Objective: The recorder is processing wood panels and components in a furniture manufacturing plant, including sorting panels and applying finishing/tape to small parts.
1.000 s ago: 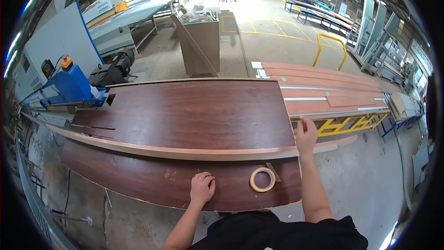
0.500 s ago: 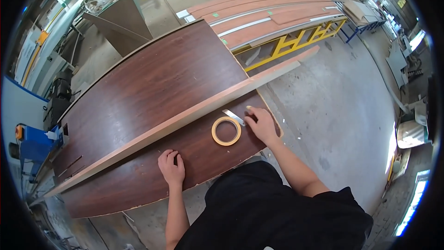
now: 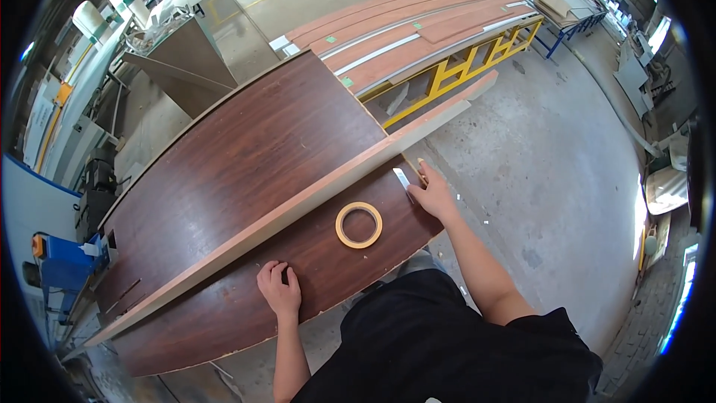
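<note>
My left hand [image 3: 280,289] rests on the dark wood-grain board [image 3: 253,134] near its front edge, fingers loosely curled with the thumb apart and nothing in them. My right hand [image 3: 435,192] is at the board's right end, its thumb and fingers closed on the lower end of a slim silver blade-like tool [image 3: 401,177]. Part of that tool is hidden by the hand. Between my hands a roll of yellowish masking tape [image 3: 340,235] lies flat. A long pale wooden bar [image 3: 298,204] runs diagonally across the board and juts past its right end.
Beyond the board, reddish panels [image 3: 388,22] lie on a yellow metal frame [image 3: 440,82]. A brown box-like cabinet [image 3: 183,71] stands at the far left. Blue equipment [image 3: 66,257] is by the board's left end. Concrete floor [image 3: 559,157] extends to the right.
My right hand has shifted right toward the board's end, and the silver tool has moved with it, away from the tape roll. The left hand stays put; the view has shifted slightly.
</note>
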The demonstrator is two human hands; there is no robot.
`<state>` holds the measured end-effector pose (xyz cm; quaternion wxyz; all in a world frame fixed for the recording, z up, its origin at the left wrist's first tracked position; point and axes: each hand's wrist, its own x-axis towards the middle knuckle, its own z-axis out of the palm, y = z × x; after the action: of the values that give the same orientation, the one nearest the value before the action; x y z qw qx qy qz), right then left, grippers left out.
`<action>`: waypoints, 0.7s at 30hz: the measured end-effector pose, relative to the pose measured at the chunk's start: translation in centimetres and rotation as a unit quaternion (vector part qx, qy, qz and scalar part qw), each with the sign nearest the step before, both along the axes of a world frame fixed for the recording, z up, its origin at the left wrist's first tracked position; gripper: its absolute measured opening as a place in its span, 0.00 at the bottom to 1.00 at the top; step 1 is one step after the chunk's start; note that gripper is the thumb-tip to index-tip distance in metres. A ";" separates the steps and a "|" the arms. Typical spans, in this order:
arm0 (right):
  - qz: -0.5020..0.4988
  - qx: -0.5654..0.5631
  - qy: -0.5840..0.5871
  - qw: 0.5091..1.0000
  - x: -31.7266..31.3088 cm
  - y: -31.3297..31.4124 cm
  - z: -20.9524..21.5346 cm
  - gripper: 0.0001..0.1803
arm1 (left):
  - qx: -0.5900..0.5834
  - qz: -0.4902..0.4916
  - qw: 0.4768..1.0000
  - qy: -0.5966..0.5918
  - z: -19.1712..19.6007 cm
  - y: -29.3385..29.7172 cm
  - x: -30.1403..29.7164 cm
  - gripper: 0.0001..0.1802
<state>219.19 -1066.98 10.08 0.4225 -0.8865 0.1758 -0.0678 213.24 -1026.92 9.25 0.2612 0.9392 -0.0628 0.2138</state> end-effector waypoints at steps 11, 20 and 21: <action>-0.062 0.265 -0.003 0.962 1.1 -7.5 -2.4 0.34 | -0.007 0.023 1.000 -0.002 -0.1 -3.2 0.6 0.09; 0.159 0.502 0.027 0.850 -2.3 -12.5 6.8 0.28 | -0.316 -0.250 0.864 0.301 9.8 -31.6 7.1 0.16; 0.162 0.508 0.038 0.845 -2.1 -13.6 6.7 0.28 | -0.306 -0.289 0.878 0.227 8.9 -33.7 7.8 0.09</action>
<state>217.09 -1080.54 16.73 0.8115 -0.5661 0.0553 0.1342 221.04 -1060.65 18.11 0.5927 0.7755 -0.2015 -0.0818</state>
